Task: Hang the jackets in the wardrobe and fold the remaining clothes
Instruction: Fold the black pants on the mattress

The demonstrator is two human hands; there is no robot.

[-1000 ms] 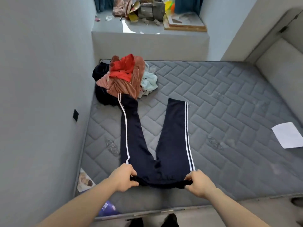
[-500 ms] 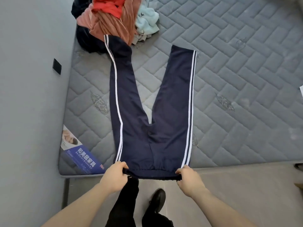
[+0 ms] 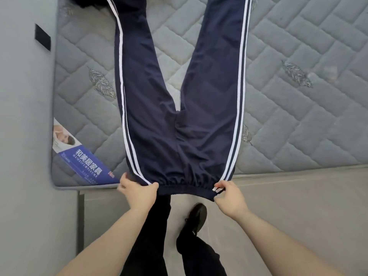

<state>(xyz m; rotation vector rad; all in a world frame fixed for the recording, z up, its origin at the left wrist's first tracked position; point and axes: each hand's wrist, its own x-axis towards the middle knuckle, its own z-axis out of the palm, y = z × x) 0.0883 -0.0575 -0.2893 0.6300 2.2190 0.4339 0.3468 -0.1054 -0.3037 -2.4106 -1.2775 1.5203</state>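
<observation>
Track pants (image 3: 179,116): navy with white side stripes, spread flat on the mattress (image 3: 298,116), legs running off the top of view, elastic waistband overhanging the near edge.
Left hand (image 3: 137,191): fingers curled, gripping the waistband's left corner.
Right hand (image 3: 229,197): thumb and fingers pinching the right corner.
Label (image 3: 79,158): blue printed sheet on the mattress's near-left corner, beside the pants.
Wall (image 3: 23,136): grey, hard against the mattress's left side, carrying a black plate (image 3: 42,39).
Below: the person's dark trousers and black shoe (image 3: 196,218) on the floor.

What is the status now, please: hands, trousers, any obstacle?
Left hand and right hand each pinch a waistband corner. Navy trousers flat on mattress, legs spread, waistband past its edge. No obstacle visible.
</observation>
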